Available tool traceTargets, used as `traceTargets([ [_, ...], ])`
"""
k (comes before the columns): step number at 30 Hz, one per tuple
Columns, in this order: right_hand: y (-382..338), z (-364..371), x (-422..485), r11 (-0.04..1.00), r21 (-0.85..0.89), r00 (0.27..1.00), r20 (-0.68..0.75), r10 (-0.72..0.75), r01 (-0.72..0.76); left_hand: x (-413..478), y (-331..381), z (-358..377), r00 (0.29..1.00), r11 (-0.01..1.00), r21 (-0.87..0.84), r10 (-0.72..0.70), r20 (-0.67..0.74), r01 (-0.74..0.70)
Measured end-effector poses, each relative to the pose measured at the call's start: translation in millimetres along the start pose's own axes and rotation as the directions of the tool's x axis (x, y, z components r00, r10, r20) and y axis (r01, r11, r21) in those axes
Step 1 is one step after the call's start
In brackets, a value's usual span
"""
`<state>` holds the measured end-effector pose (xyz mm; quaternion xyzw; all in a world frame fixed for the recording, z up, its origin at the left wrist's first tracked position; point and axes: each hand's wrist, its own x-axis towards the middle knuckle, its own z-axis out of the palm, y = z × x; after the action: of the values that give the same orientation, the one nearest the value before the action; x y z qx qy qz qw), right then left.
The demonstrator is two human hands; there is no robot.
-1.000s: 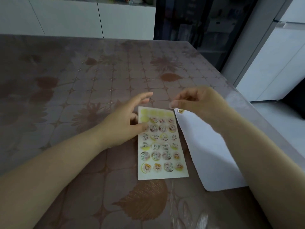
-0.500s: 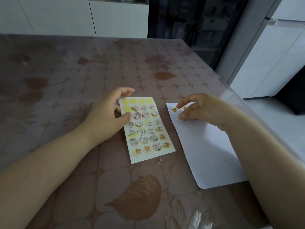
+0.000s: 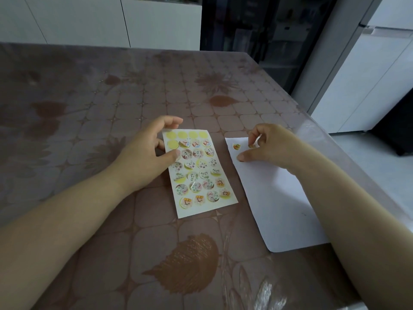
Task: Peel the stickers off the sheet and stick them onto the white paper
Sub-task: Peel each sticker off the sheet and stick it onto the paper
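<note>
Right hand (image 3: 271, 148) fingers pinch a small round sticker (image 3: 251, 145) onto the white paper sheet (image 3: 279, 198); the left hand (image 3: 147, 153), fingers apart, steadies the yellow-backed sticker sheet (image 3: 199, 173), so uneven pressing may crease the sticker.

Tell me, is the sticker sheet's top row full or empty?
Empty: the sticker sheet shows four bare yellow circles along its top row.

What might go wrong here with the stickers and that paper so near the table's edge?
The white paper lies close to the table edge under the right hand; a nudge could slide it off. The sticker under the fingertips sits close to the first sticker, so they might overlap or crease. The left hand only pins the sticker sheet at one side, so peeling could shift it.
</note>
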<state>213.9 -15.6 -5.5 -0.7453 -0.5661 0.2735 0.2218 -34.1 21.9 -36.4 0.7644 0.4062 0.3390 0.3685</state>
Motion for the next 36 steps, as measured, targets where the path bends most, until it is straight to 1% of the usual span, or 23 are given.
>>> traceTargets([
  [2, 1.5, -0.4, -0.2, 1.0, -0.006, 1.0, -0.002, 0.009, -0.009, -0.3, 1.2, -0.5, 1.0, 1.0, 0.001, 0.003, 0.003, -0.003],
  [6, 3.7, 3.6, 1.2, 0.999, 0.034, 0.999, -0.035, 0.007, -0.006, -0.1, 0.5, -0.4, 1.0, 1.0, -0.021, -0.007, 0.008, 0.007],
  [9, 4.4, 3.5, 2.3, 1.0, 0.023, 0.999, -0.047, -0.012, 0.013, -0.3, -1.1, -0.9, 1.0, 1.0, -0.014, -0.007, 0.022, 0.008],
  [12, 6.3, 2.3, 1.7, 0.996, 0.068, 0.995, -0.083, -0.05, 0.056, -0.6, -0.6, -2.1, 0.999, 1.0, -0.025, 0.003, 0.043, -0.002],
  [14, 1.6, 6.2, -1.3, 0.982, 0.089, 0.977, -0.146, -0.152, 0.166, -1.2, 0.8, -1.6, 0.998, 0.998, -0.064, 0.01, 0.062, -0.006],
  [17, -15.1, 20.7, -8.7, 0.924, 0.076, 0.913, -0.201, -0.354, 0.375, -1.7, 4.1, 0.6, 0.995, 0.987, -0.161, 0.009, 0.097, 0.006],
  [18, -20.8, 27.3, -11.4, 0.9, 0.054, 0.888, -0.198, -0.415, 0.433, -1.7, 5.0, 1.1, 0.995, 0.98, -0.2, 0.005, 0.103, 0.016],
  [20, -28.2, 41.1, -14.1, 0.849, -0.047, 0.83, -0.192, -0.524, 0.526, -1.5, 6.0, 1.9, 0.995, 0.967, -0.254, -0.008, 0.095, 0.032],
  [23, -33.3, 57.7, -13.1, 0.797, -0.161, 0.77, -0.205, -0.604, 0.582, -1.0, 6.6, 3.4, 0.997, 0.953, -0.301, -0.013, 0.076, 0.035],
  [25, -34.9, 62.7, -11.7, 0.786, -0.154, 0.76, -0.2, -0.618, 0.599, -0.8, 7.0, 3.8, 0.997, 0.952, -0.305, -0.001, 0.077, 0.025],
  [29, -35.3, 59.0, -11.0, 0.838, -0.029, 0.822, -0.181, -0.54, 0.545, -2.0, 7.7, 4.6, 0.994, 0.962, -0.272, 0.03, 0.103, -0.001],
  [33, -33.5, 57.4, -10.4, 0.838, 0.018, 0.817, -0.234, -0.526, 0.545, -3.4, 7.7, 7.7, 0.993, 0.971, -0.236, 0.058, 0.102, -0.032],
  [36, -33.0, 56.9, -9.5, 0.843, 0.041, 0.826, -0.231, -0.514, 0.536, -3.4, 7.4, 7.0, 0.996, 0.986, -0.163, 0.054, 0.072, -0.042],
])
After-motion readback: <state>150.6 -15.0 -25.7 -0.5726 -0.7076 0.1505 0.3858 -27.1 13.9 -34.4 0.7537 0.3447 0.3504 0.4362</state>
